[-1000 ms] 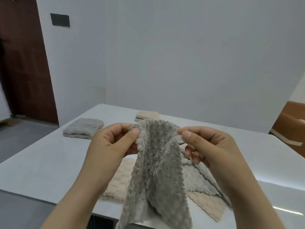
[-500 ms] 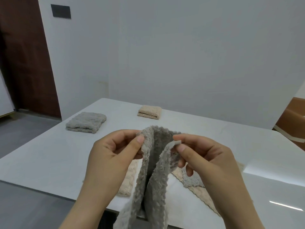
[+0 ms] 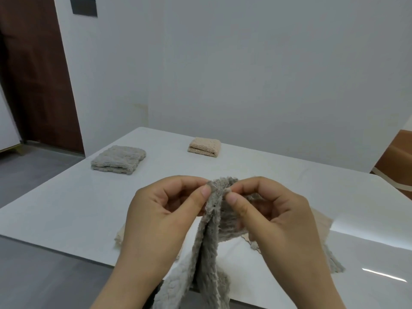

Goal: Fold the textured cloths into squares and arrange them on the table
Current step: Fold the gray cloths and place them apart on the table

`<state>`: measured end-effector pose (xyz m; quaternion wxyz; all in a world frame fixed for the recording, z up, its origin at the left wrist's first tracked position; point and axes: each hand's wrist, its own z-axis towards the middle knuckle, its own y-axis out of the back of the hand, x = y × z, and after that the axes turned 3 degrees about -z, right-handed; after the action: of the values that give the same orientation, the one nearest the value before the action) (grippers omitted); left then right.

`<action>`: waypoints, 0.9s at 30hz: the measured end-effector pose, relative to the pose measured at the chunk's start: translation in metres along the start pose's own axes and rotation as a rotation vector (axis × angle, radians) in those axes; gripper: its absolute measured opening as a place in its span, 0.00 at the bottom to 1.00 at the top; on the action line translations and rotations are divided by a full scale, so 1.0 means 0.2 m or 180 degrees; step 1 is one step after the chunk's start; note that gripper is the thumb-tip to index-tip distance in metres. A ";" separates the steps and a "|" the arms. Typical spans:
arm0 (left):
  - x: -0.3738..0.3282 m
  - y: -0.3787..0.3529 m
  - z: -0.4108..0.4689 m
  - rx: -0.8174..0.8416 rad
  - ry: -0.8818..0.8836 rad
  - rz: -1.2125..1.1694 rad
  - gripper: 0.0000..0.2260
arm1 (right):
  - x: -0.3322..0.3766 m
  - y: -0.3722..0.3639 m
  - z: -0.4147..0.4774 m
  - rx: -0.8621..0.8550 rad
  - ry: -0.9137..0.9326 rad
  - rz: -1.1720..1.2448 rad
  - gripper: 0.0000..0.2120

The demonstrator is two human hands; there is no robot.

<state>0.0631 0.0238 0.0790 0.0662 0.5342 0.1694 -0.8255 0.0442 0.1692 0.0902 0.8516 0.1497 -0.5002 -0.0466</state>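
A grey textured cloth [image 3: 206, 248] hangs in the air in front of me, doubled over lengthwise. My left hand [image 3: 162, 217] and my right hand [image 3: 274, 219] pinch its top edge together, thumbs nearly touching. Its lower part drops past the near edge of the white table [image 3: 66, 204]. A folded grey cloth [image 3: 118, 159] lies at the far left of the table. A folded beige cloth [image 3: 205, 146] lies at the back middle. Unfolded beige cloths [image 3: 321, 221] and a grey cloth [image 3: 333, 260] lie under my hands, mostly hidden.
A white wall stands close behind the table. A dark wooden door [image 3: 33, 70] is at the far left, with grey floor [image 3: 26, 168] below it. An orange-brown chair [image 3: 394, 161] shows at the right edge.
My hands have come together, bringing the two top corners of the grey cloth against each other. The view has tilted down, so both folded cloths sit lower in the frame.
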 end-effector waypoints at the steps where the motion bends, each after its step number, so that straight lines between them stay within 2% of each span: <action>1: 0.00 0.00 0.00 0.0013 -0.0017 0.0023 0.04 | 0.00 -0.01 0.00 -0.0023 0.0049 -0.0017 0.05; 5: 0.01 0.01 -0.01 0.0044 -0.0054 0.0164 0.01 | 0.00 -0.01 0.00 -0.0101 0.0083 0.0049 0.06; 14: 0.00 0.01 -0.03 0.0169 -0.0204 0.0398 0.06 | -0.02 -0.02 0.01 -0.0097 0.0100 -0.0102 0.06; 27: -0.01 0.03 -0.04 0.0299 -0.0386 0.0605 0.04 | -0.03 -0.02 0.01 -0.0127 0.0104 -0.0119 0.04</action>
<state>0.0725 0.0210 0.0757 0.1292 0.4994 0.0748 -0.8534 0.0401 0.1659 0.0843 0.8614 0.1428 -0.4824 -0.0700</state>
